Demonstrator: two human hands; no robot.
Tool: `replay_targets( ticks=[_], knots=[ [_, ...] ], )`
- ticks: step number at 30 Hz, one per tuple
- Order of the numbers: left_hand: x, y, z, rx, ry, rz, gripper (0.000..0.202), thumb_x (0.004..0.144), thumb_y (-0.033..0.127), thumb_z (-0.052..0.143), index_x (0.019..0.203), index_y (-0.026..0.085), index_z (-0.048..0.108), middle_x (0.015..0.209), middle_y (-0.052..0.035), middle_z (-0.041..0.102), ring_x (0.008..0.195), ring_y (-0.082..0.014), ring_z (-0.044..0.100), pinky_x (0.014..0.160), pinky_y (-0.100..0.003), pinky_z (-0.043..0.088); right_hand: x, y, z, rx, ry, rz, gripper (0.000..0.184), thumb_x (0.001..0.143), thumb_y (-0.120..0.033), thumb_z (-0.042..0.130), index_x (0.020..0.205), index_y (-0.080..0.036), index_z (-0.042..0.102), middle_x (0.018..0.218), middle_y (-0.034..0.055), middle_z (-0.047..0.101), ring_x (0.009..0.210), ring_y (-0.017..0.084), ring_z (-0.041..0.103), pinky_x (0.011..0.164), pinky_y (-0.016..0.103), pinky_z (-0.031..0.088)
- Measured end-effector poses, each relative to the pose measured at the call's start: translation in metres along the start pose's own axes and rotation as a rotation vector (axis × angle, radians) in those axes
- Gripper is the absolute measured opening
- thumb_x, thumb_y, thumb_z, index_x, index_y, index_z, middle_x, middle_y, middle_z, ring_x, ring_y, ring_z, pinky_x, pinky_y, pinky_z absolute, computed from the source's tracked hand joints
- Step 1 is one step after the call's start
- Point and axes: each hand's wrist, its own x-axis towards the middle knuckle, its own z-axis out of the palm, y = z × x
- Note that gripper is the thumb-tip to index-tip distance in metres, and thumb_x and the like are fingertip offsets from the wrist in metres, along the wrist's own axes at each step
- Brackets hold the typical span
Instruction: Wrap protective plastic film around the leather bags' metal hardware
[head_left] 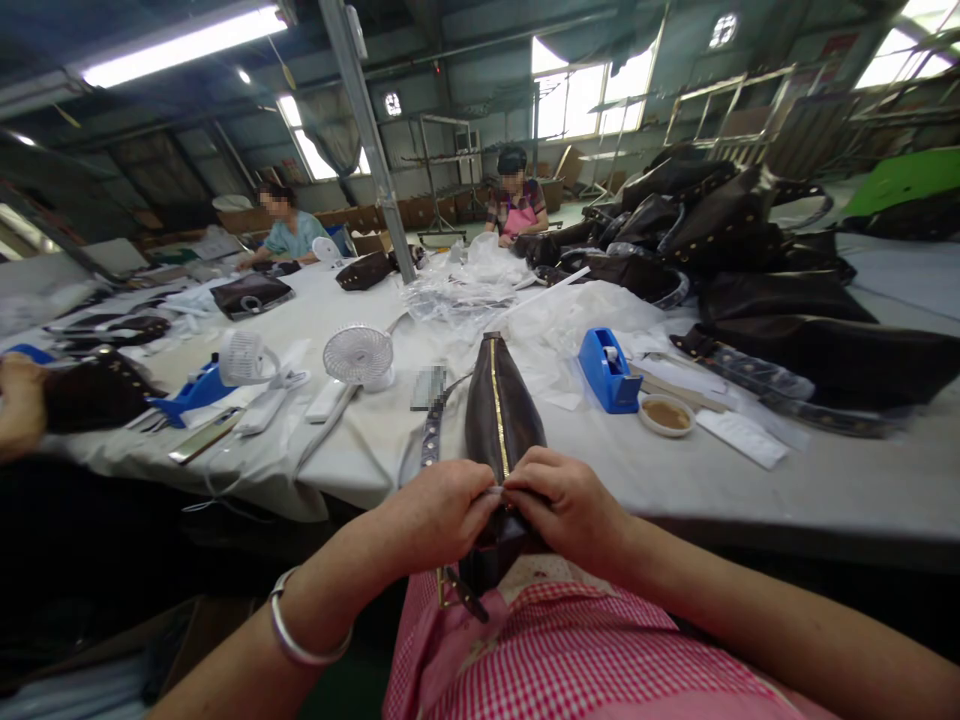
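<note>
A dark brown leather bag (501, 405) with a gold zip along its top lies lengthwise over the table's front edge, its near end in my lap. My left hand (439, 515) and my right hand (566, 505) meet at that near end, both closed in a pinch on the bag by the zip's end. A small pale bit shows between the fingertips; I cannot make out what it is. A studded strap (431, 435) hangs down beside the bag on the left.
A blue tape dispenser (607, 370) and a small dish of brown paste (666, 414) sit right of the bag. Two small white fans (358, 355) stand left. Dark bags are piled at the right (750, 260). Two people sit at the far side; another person's arm (19, 405) is at the left edge.
</note>
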Motion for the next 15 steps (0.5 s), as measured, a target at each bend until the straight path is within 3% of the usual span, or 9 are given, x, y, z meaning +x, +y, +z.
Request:
replay_targets(
  ticks=[4, 7, 9, 12, 15],
  knots=[
    [0.002, -0.002, 0.001, -0.13, -0.06, -0.075, 0.03, 0.095, 0.029, 0.042, 0.068, 0.019, 0.052, 0.064, 0.0006, 0.055, 0.06, -0.0142, 0.046, 0.059, -0.029, 0.033, -0.002, -0.002, 0.0, -0.33, -0.072, -0.234, 0.029, 0.099, -0.018, 0.044, 0.08, -0.017, 0.065, 0.078, 0.0061, 0.06, 0.072, 0.017, 0.053, 0.065, 0.03, 0.044],
    [0.003, -0.007, 0.002, -0.547, -0.199, -0.189, 0.028, 0.09, 0.032, 0.047, 0.066, 0.019, 0.05, 0.058, 0.0042, 0.046, 0.052, -0.0112, 0.04, 0.051, -0.026, 0.031, 0.001, -0.001, -0.003, -0.432, -0.106, -0.365, 0.03, 0.099, -0.017, 0.042, 0.077, -0.018, 0.062, 0.075, 0.0054, 0.058, 0.067, 0.018, 0.048, 0.062, 0.032, 0.041],
    [0.002, -0.011, 0.007, -0.92, -0.269, -0.306, 0.026, 0.087, 0.038, 0.052, 0.071, 0.019, 0.053, 0.051, 0.0079, 0.038, 0.043, -0.0084, 0.029, 0.042, -0.024, 0.021, 0.005, 0.002, -0.006, -0.456, -0.146, -0.435, 0.03, 0.1, -0.018, 0.041, 0.078, -0.018, 0.062, 0.075, 0.0058, 0.059, 0.067, 0.019, 0.048, 0.062, 0.033, 0.041],
    [0.001, -0.017, 0.019, -1.279, -0.268, -0.384, 0.032, 0.086, 0.047, 0.058, 0.076, 0.017, 0.057, 0.047, 0.0114, 0.03, 0.037, -0.0053, 0.017, 0.038, -0.023, 0.009, 0.009, 0.008, -0.011, -0.501, -0.199, -0.506, 0.028, 0.1, -0.019, 0.041, 0.087, -0.017, 0.066, 0.08, 0.0072, 0.063, 0.068, 0.019, 0.05, 0.062, 0.034, 0.042],
    [0.0, -0.021, 0.03, -1.377, -0.217, -0.382, 0.035, 0.086, 0.049, 0.062, 0.076, 0.016, 0.058, 0.046, 0.0119, 0.03, 0.037, -0.004, 0.018, 0.038, -0.021, 0.011, 0.009, 0.014, -0.016, -0.461, -0.207, -0.53, 0.025, 0.099, -0.019, 0.043, 0.105, -0.014, 0.067, 0.092, 0.0103, 0.068, 0.073, 0.019, 0.056, 0.066, 0.034, 0.048]
  ],
)
